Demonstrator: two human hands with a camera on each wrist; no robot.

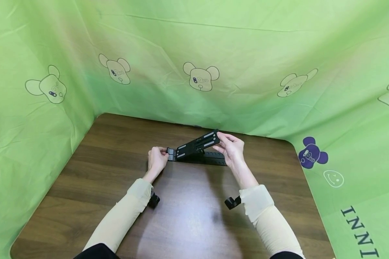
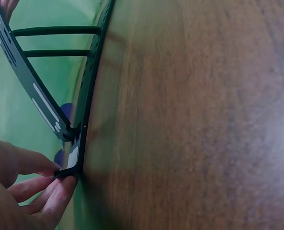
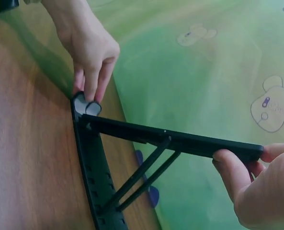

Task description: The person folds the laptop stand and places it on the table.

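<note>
A black folding stand (image 1: 196, 144) with grey pads lies across the far part of the table. Its upper plate (image 3: 199, 143) tilts up from the base (image 3: 91, 167), and two thin struts (image 2: 60, 31) join them. My left hand (image 1: 157, 159) pinches the turned-up lip at the stand's left end, beside a grey pad (image 2: 73, 157). At the raised right end of the plate, my right hand (image 1: 232, 148) holds the edge between thumb and fingers. Slots run along the base, and the near struts reach into it.
The brown wooden table (image 1: 84, 194) has rounded corners. Green cloth (image 1: 155, 43) with printed bear heads hangs behind it and at both sides. A small black camera (image 1: 153, 200) sits at the left wrist, and another black camera (image 1: 232, 203) at the right.
</note>
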